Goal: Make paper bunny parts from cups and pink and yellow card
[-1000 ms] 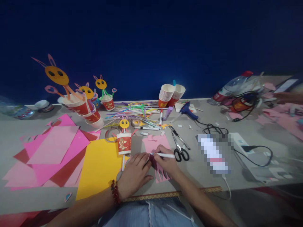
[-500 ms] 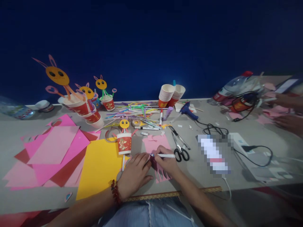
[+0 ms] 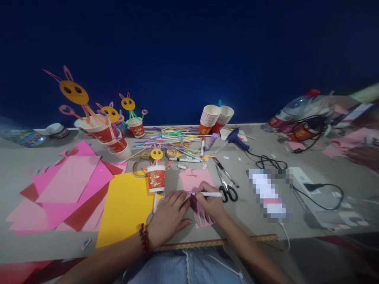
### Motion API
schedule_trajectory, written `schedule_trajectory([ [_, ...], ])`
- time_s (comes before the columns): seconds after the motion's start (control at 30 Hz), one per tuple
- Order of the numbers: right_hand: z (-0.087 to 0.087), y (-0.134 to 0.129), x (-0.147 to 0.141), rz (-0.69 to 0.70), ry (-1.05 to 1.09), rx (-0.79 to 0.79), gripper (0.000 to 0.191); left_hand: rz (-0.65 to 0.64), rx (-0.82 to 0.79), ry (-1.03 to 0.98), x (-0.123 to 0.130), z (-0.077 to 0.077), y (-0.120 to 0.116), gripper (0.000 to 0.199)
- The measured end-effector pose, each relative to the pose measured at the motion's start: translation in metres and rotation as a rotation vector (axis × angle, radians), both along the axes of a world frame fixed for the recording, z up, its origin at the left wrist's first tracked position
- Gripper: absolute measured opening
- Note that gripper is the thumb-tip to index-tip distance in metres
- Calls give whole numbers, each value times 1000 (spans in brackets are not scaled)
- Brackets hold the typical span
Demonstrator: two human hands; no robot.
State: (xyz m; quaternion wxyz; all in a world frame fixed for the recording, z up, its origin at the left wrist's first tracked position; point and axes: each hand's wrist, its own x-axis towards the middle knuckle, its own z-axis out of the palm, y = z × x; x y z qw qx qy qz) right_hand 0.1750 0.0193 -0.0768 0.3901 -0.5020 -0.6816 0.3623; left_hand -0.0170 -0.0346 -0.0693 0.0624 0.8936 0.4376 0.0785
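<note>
My right hand (image 3: 211, 200) is closed around a white marker (image 3: 211, 194), which lies nearly level with its tip pointing left. The tip meets a small pale piece (image 3: 190, 193) at my left fingertips; what is drawn there is too small to make out. My left hand (image 3: 170, 211) lies flat, fingers stretched out beside the tip, a red bead bracelet at the wrist. Under and around my right hand is a cut pink paper sheet (image 3: 204, 177). A red paper cup with a yellow bunny face (image 3: 156, 177) stands just beyond my left hand.
Black-handled scissors (image 3: 228, 194) and a pen lie to the right, with a blue glue gun (image 3: 235, 139) behind. Drinking straws (image 3: 174, 137) and stacked paper cups (image 3: 209, 118) fill the back. Pink sheets (image 3: 71, 177) and yellow paper (image 3: 124, 209) lie left. At far right is another person's blurred hand (image 3: 365, 157).
The marker and my hands stay almost in place, the marker shifting very slightly. The view has moved a little. At far right, the other person's hands have moved, and one has left its earlier place.
</note>
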Motion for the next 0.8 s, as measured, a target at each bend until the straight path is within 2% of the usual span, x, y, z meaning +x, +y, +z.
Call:
schedule_trajectory([
  [0.43, 3, 0, -1, -42, 13, 4, 21, -5, 0, 9, 0, 0, -1, 61],
  [0.8, 1, 0, -1, -15, 20, 12, 21, -9, -4, 1, 0, 0, -1, 61],
])
